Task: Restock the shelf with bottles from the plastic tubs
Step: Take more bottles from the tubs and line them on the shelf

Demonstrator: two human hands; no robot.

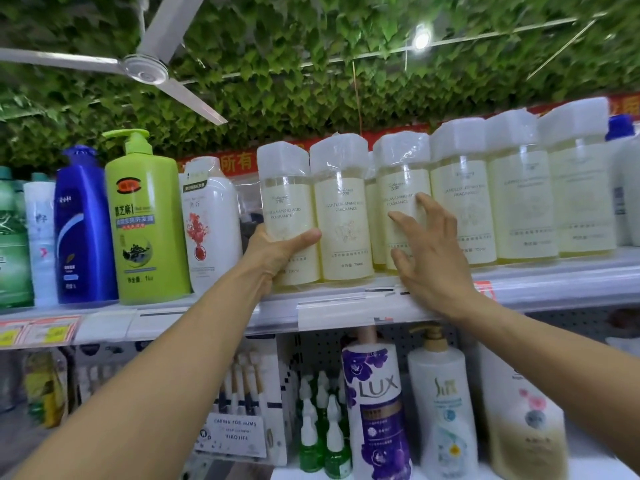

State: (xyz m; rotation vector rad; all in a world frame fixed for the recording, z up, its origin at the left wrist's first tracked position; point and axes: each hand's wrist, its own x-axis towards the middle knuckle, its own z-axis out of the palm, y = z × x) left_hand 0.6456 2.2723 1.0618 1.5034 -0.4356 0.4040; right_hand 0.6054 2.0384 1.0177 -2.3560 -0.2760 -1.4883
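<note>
Head view, left hand (277, 251) gripping bottle (291, 216)

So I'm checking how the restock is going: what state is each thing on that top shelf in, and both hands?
Left hand: grips the leftmost pale yellow bottle.
Leftmost pale yellow bottle: upright on the top shelf, cap wrapped in plastic.
Right hand: fingers spread, touching the third pale yellow bottle.
Third pale yellow bottle: upright, cap wrapped.
Green pump bottle: upright, untouched.
Blue bottle: upright, untouched.
Top shelf: front row lined with bottles.
</note>
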